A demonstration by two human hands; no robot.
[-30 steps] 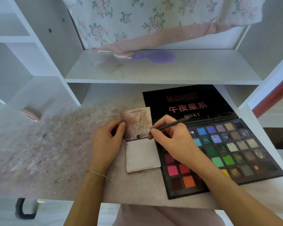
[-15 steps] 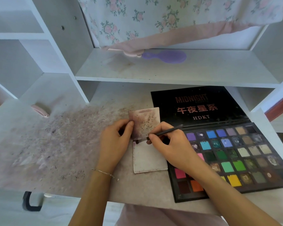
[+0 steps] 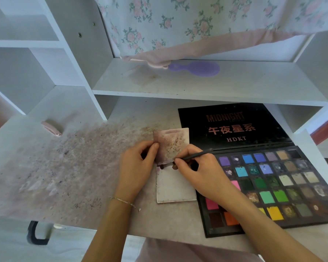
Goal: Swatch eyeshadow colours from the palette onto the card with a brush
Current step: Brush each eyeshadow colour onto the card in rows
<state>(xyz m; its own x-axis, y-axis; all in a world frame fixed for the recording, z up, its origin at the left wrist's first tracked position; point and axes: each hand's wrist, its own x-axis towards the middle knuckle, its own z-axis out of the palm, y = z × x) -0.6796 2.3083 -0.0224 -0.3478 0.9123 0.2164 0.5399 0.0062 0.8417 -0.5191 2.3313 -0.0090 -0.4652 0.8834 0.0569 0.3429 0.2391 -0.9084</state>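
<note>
A pale card [image 3: 175,186] lies on the desk, with a second, stained card [image 3: 173,142] just beyond it. My right hand [image 3: 199,171] pinches a thin dark brush [image 3: 195,156] like a pen; its tip rests on the near card's top left corner beside a dark dab. My left hand [image 3: 138,167] holds the stained card's left edge between thumb and fingers. The open eyeshadow palette [image 3: 284,184] with many coloured pans lies to the right, partly covered by my right forearm; its black lid [image 3: 233,125] lies flat behind.
The desk top [image 3: 68,167] is smeared with purple-brown powder at left. A small pink object [image 3: 51,128] lies at the back left. On the shelf above rests a purple hairbrush [image 3: 197,68] under a floral cloth [image 3: 197,25]. White shelf uprights stand left and right.
The brush tip has slid left along the top of the near card to its left corner. The view has shifted, so everything sits further right in frame.
</note>
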